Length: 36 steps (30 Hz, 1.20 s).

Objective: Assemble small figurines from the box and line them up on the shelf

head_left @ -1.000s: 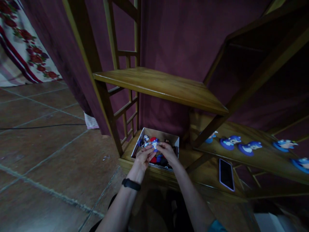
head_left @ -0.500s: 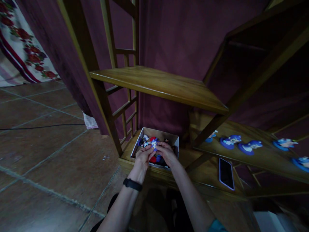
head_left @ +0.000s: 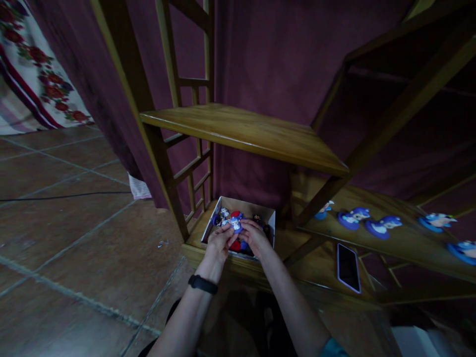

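Nearest the camera, two bare forearms are reaching forward and down, the left one wearing a black wristband (head_left: 202, 284). The left hand (head_left: 216, 243) and the right hand (head_left: 256, 238) are meeting over the near edge of a small open cardboard box (head_left: 243, 206), and both are pinching a small blue and white figurine (head_left: 235, 223) between their fingertips, fingers closed on it from either side. The figurine is sitting just above the other toys in the box, at its near middle. It is too small to tell surely which way it is facing; its long axis is appearing roughly upright, with the white part toward the top, though this is hard to judge.

Under the hands, the box is holding a jumble of small toys (head_left: 225, 216) in red, blue and white, and it is resting on the lowest wooden shelf (head_left: 197, 233) close to the tiled floor (head_left: 74, 238). To the right on the same low level, a dark phone (head_left: 348, 267) is lying flat, screen up.

A little farther, a slanting shelf (head_left: 401, 243) is carrying a row of blue figurines (head_left: 353, 216) lying on their sides, well apart from the box. Above the box, a bare wooden board (head_left: 245, 131) is spanning the frame. Behind everything a dark maroon curtain (head_left: 275, 54) is hanging, and at far left a floral cloth (head_left: 33, 74) is showing.
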### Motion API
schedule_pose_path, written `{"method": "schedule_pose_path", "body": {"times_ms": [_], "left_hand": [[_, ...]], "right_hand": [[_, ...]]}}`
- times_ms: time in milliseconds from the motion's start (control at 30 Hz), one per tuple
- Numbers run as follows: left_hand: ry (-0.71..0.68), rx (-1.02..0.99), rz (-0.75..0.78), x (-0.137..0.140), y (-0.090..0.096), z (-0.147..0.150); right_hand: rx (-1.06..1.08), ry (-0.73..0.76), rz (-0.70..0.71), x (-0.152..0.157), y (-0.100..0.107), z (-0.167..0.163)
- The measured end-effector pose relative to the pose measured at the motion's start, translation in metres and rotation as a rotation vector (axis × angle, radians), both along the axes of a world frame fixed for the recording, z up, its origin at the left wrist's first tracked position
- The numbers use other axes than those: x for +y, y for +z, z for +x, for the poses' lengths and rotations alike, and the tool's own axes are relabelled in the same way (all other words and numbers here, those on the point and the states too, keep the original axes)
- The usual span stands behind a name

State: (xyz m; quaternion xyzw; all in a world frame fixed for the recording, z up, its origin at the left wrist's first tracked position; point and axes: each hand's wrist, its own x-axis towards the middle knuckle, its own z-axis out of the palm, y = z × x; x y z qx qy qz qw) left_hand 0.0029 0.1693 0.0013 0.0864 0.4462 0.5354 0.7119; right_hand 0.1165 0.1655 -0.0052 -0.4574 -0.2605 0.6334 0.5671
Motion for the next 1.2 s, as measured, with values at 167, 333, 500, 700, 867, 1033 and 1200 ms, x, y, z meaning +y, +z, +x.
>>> {"method": "schedule_pose_path", "body": {"times_ms": [167, 333, 500, 700, 867, 1033, 1200], "left_hand": [[-0.081, -0.022, -0.007, 0.001, 0.001, -0.001], [-0.09, -0.037, -0.013, 0.002, 0.005, -0.003], [-0.063, -0.04, -0.018, 0.002, 0.006, -0.004], [-0.042, -0.035, -0.018, 0.003, 0.002, -0.005], [-0.054, -0.044, -0.014, 0.004, 0.0, -0.005], [-0.082, -0.051, -0.023, 0.005, 0.002, -0.005], [-0.091, -0.076, -0.012, 0.005, 0.002, -0.005]], "right_hand": [[0.009, 0.005, -0.009, 0.002, 0.001, 0.004], [0.055, -0.004, -0.005, 0.003, 0.0, 0.002], [0.034, -0.01, -0.044, 0.004, -0.002, -0.002], [0.029, -0.033, -0.081, 0.0, -0.004, -0.009], [0.002, -0.061, -0.078, -0.002, -0.001, -0.013], [-0.046, -0.076, -0.077, 0.0, 0.002, -0.013], [-0.044, -0.033, -0.048, 0.0, 0.007, -0.01]]}}
